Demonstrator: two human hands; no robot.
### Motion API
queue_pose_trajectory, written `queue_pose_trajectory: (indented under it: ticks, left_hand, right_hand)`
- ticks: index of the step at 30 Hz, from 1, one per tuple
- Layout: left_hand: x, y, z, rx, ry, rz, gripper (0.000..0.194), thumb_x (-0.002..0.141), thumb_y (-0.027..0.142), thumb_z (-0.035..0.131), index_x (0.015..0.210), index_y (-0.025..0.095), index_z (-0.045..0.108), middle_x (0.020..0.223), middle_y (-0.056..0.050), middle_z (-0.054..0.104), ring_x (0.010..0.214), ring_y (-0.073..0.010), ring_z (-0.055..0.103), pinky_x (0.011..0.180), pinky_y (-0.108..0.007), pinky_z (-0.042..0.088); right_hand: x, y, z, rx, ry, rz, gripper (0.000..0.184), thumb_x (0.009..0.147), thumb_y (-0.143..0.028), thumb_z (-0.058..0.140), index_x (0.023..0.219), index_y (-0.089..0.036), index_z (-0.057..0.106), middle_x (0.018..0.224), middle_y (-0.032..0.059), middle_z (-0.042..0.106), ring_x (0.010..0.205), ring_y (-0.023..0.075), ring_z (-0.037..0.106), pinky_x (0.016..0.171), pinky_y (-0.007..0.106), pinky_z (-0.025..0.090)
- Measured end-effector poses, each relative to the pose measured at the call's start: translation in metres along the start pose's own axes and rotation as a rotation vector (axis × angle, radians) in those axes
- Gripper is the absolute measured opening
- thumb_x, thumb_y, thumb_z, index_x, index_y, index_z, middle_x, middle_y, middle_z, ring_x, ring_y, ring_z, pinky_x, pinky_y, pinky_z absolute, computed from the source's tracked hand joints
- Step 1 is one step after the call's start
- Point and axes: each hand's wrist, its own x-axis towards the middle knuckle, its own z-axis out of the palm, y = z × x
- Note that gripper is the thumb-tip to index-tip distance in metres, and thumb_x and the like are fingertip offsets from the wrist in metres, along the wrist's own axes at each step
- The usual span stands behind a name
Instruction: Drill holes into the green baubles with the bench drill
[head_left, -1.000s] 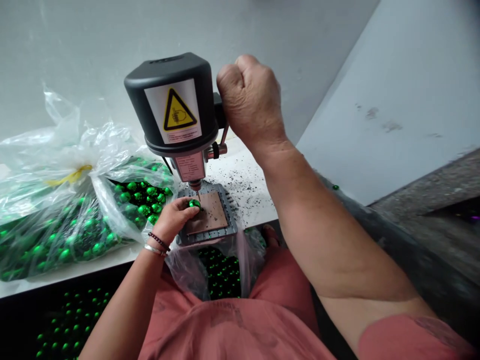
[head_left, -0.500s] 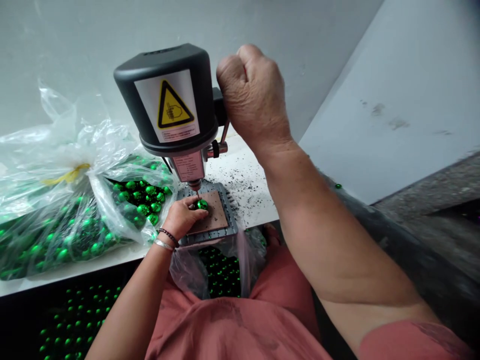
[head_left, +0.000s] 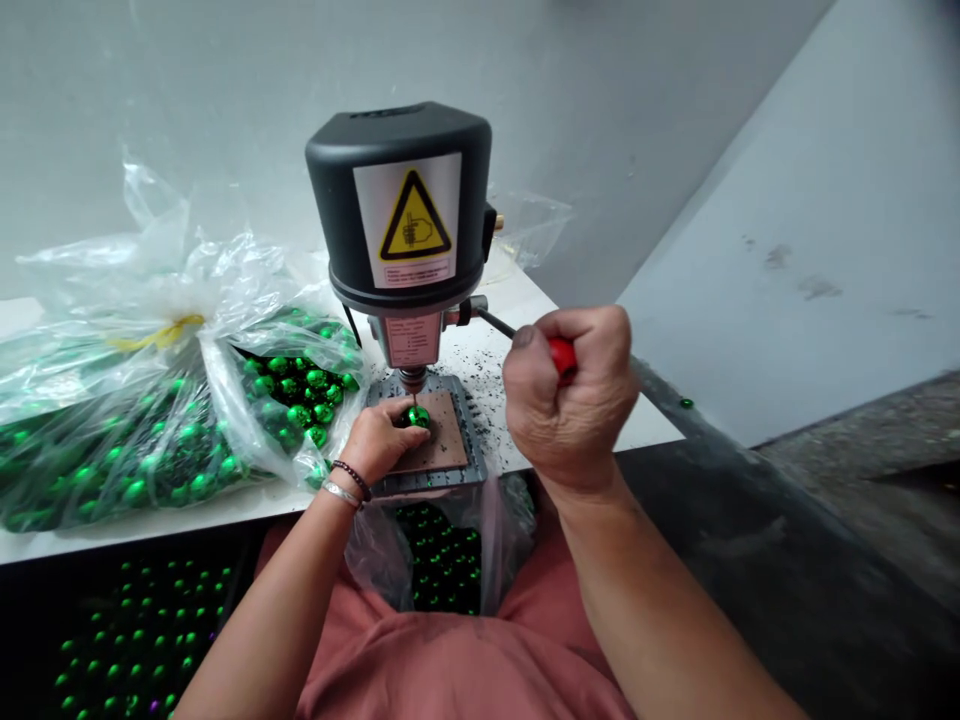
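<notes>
A small black bench drill [head_left: 405,205] with a yellow warning label stands on the white table [head_left: 225,505]. My left hand [head_left: 379,440] pinches a shiny green bead [head_left: 417,416] on the brown pad [head_left: 442,440] of the drill's base, right under the drill bit [head_left: 413,384]. My right hand [head_left: 574,400] is a fist around the red knob [head_left: 561,355] of the drill's feed lever, pulled down to the right of the base.
A clear plastic bag [head_left: 150,400] full of green beads lies to the left on the table. Another bag of beads [head_left: 442,550] hangs below the table edge over my lap. More beads [head_left: 127,640] lie low at left. Dark drill dust [head_left: 487,365] and a grey wall at right.
My right hand has swung the lever from high beside the drill head down and forward. The drill bit has come down onto the bead. My left hand stays on the bead.
</notes>
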Motion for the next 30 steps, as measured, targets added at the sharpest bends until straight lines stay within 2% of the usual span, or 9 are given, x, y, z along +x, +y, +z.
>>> queue_pose_trajectory:
  ticks: [11,13,16,20,22,25,27,28,30]
  left_hand:
    - [-0.002,0.001,0.000,0.080,-0.011,0.021,0.042,0.067,0.028,0.063,0.109,0.021,0.065,0.106,-0.002,0.067,0.092,-0.0175,0.061,0.084,-0.026,0.046]
    - [-0.002,0.001,0.001,0.072,-0.015,0.026,0.042,0.067,0.028,0.063,0.108,0.021,0.065,0.105,-0.002,0.067,0.092,-0.0175,0.061,0.084,-0.026,0.046]
    - [-0.002,-0.002,0.003,0.047,0.014,0.033,0.042,0.065,0.027,0.065,0.107,0.021,0.065,0.104,-0.002,0.067,0.091,-0.0169,0.061,0.084,-0.026,0.046]
    - [-0.014,-0.006,-0.002,-0.054,0.044,0.039,0.042,0.065,0.026,0.065,0.106,0.019,0.065,0.095,-0.003,0.069,0.085,-0.0165,0.061,0.078,-0.026,0.047]
    - [-0.028,-0.007,-0.010,-0.099,-0.035,0.041,0.044,0.065,0.029,0.066,0.107,0.018,0.064,0.089,-0.003,0.069,0.080,-0.0166,0.062,0.073,-0.026,0.048]
    - [-0.052,-0.005,-0.027,-0.105,-0.314,0.108,0.049,0.061,0.036,0.071,0.107,0.019,0.065,0.090,-0.005,0.070,0.079,-0.0181,0.063,0.068,-0.025,0.048]
    - [-0.062,-0.002,-0.035,-0.083,-0.393,0.149,0.053,0.060,0.041,0.071,0.108,0.019,0.065,0.096,-0.006,0.069,0.083,-0.0197,0.063,0.069,-0.025,0.048]
    - [-0.063,-0.001,-0.038,-0.071,-0.365,0.152,0.052,0.063,0.043,0.069,0.109,0.019,0.064,0.099,-0.007,0.069,0.085,-0.0202,0.063,0.072,-0.026,0.048]
    - [-0.055,-0.002,-0.042,-0.046,-0.181,0.116,0.045,0.073,0.044,0.059,0.110,0.017,0.063,0.105,-0.008,0.067,0.092,-0.0205,0.062,0.080,-0.028,0.047]
  right_hand:
    - [-0.041,0.013,0.008,0.026,0.036,0.012,0.008,0.077,-0.014,0.048,0.082,-0.019,0.044,0.066,-0.0043,0.046,0.054,0.0040,0.043,0.051,0.019,0.038]
    - [-0.031,0.009,0.009,0.040,0.084,0.019,0.005,0.078,-0.014,0.047,0.080,-0.018,0.045,0.067,-0.0036,0.046,0.056,0.0042,0.044,0.053,0.019,0.038]
    - [0.011,-0.001,0.012,0.026,0.105,0.014,0.011,0.082,-0.019,0.045,0.072,-0.017,0.043,0.063,-0.0035,0.044,0.055,0.0041,0.042,0.052,0.020,0.036]
    - [0.067,-0.008,0.020,0.057,-0.135,0.195,0.025,0.084,-0.031,0.041,0.064,-0.017,0.037,0.056,-0.0061,0.035,0.053,0.0030,0.032,0.053,0.019,0.029]
    - [0.078,-0.007,0.023,0.052,-0.171,0.257,0.027,0.083,-0.034,0.042,0.063,-0.017,0.037,0.056,-0.0062,0.034,0.055,0.0033,0.030,0.055,0.020,0.027]
    - [0.078,-0.005,0.027,0.055,-0.156,0.266,0.026,0.083,-0.034,0.041,0.064,-0.017,0.039,0.058,-0.0057,0.037,0.058,0.0044,0.033,0.059,0.023,0.028]
    - [0.075,-0.005,0.027,0.055,-0.152,0.268,0.024,0.083,-0.033,0.041,0.065,-0.017,0.040,0.059,-0.0055,0.037,0.060,0.0050,0.035,0.061,0.024,0.028]
    - [0.074,-0.005,0.027,0.051,-0.151,0.271,0.023,0.083,-0.031,0.040,0.066,-0.016,0.041,0.060,-0.0055,0.037,0.061,0.0051,0.035,0.062,0.024,0.029]
    - [0.074,-0.006,0.027,0.041,-0.144,0.279,0.022,0.083,-0.029,0.040,0.065,-0.016,0.041,0.060,-0.0052,0.038,0.062,0.0053,0.036,0.064,0.025,0.029]
